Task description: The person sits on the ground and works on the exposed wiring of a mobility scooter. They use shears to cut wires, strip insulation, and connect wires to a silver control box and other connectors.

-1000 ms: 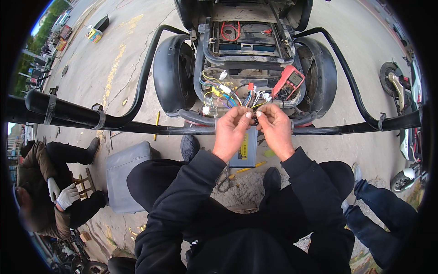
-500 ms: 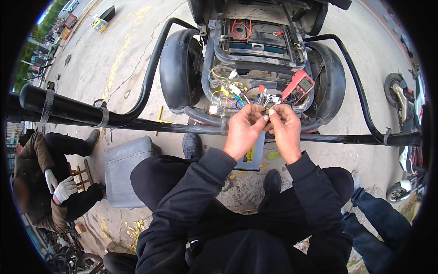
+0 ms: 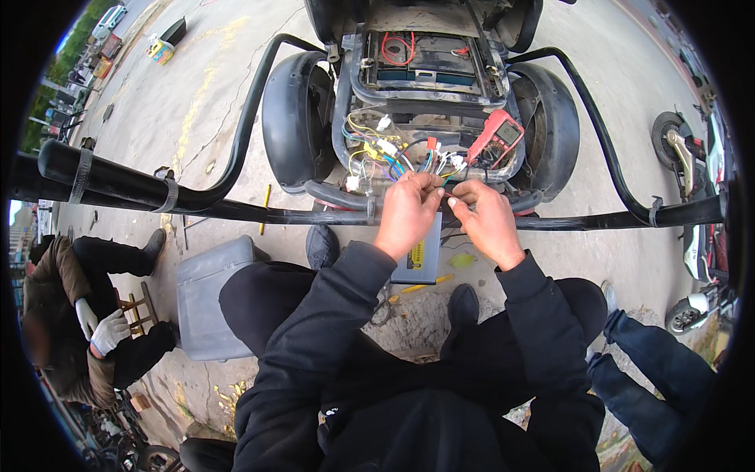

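My left hand is closed in a pinch on a thin wire at the edge of a loose wire bundle. Close beside it, my right hand pinches something small and dark with a bit of red; whether it is a wire or a probe I cannot make out. Beyond the hands, coloured wires with white connectors spill over the frame of a vehicle. A red multimeter leans tilted to their right. Below my left hand stands a grey box with a yellow label, partly hidden.
A black tubular bar crosses in front of the vehicle, between two wheels under black fenders. A grey case stands at my left. A seated person in white gloves is further left; another person's legs are at right. A motorcycle stands far right.
My fingertips have moved slightly apart, and the right hand has turned and dropped a little. The view has shifted, so the vehicle appears slightly further left and higher.
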The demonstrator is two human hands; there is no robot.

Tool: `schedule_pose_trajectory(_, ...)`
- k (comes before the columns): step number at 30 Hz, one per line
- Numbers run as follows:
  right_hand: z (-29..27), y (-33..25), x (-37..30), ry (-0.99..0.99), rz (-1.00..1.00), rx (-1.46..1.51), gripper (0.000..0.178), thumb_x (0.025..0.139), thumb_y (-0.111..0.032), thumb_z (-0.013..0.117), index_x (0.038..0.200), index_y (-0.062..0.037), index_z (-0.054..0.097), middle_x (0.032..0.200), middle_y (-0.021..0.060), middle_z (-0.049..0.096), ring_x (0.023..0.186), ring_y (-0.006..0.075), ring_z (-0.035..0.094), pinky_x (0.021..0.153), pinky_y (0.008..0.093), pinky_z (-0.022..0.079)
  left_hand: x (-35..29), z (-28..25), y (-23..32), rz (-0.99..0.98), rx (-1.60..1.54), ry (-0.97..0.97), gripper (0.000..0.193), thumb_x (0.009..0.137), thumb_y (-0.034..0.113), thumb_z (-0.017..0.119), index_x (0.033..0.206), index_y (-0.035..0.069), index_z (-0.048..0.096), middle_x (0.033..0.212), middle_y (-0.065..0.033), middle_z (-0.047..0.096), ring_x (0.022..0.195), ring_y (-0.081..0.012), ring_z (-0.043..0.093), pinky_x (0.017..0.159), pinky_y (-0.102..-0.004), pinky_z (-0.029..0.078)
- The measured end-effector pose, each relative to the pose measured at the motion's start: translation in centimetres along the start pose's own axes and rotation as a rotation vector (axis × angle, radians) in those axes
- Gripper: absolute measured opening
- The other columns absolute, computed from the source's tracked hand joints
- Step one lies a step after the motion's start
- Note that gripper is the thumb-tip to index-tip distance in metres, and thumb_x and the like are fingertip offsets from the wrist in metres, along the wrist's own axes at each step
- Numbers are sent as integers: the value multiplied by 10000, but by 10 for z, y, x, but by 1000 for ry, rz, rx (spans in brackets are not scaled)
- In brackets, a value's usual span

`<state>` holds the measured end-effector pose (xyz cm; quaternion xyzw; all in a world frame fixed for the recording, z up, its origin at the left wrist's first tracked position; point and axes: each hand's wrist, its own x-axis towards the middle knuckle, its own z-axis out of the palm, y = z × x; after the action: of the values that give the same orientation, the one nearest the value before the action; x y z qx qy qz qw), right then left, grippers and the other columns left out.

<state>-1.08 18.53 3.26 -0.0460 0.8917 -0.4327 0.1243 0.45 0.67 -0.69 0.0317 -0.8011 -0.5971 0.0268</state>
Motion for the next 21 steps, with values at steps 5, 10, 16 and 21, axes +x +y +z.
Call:
schedule_pose_trajectory(5, -17, 1, -13, 43, -143, -171, 167, 962, -101, 731, 1116, -49, 769, 961, 139, 824, 927, 364, 791, 822, 477, 611, 0, -5, -4, -150, -167, -93, 146, 1018, 35, 729, 1137, -49, 720, 934, -101, 774, 779, -132, 725, 725, -329, 588)
schedule_pose_trajectory(10, -20, -7, -22, 81, -264, -275, 259, 950, -28, 705, 1205, -58, 740, 982, 138, 817, 931, 380, 782, 804, 485, 606, -4, -6, -2, -41, -163, -49, 122, 1019, 38, 749, 1103, -11, 676, 945, -7, 717, 821, -62, 667, 738, -257, 559)
schedule_pose_trajectory(16, -16, -18, -22, 117, -350, -213, 404, 942, 5, 712, 1337, -69, 667, 991, 127, 817, 880, 383, 773, 760, 473, 599, -8, -8, -4, 180, 1, -111, 205, 945, 39, 826, 1148, 21, 804, 956, -79, 732, 816, -173, 712, 745, -335, 577)
schedule_pose_trajectory(21, -13, -23, -21, 290, -438, -143, 432, 958, -37, 743, 1375, -89, 647, 1065, 130, 806, 796, 361, 758, 729, 457, 610, -8, -10, -2, 233, 11, -110, 168, 932, 71, 855, 1092, 28, 823, 947, -81, 730, 809, -181, 691, 771, -339, 570)
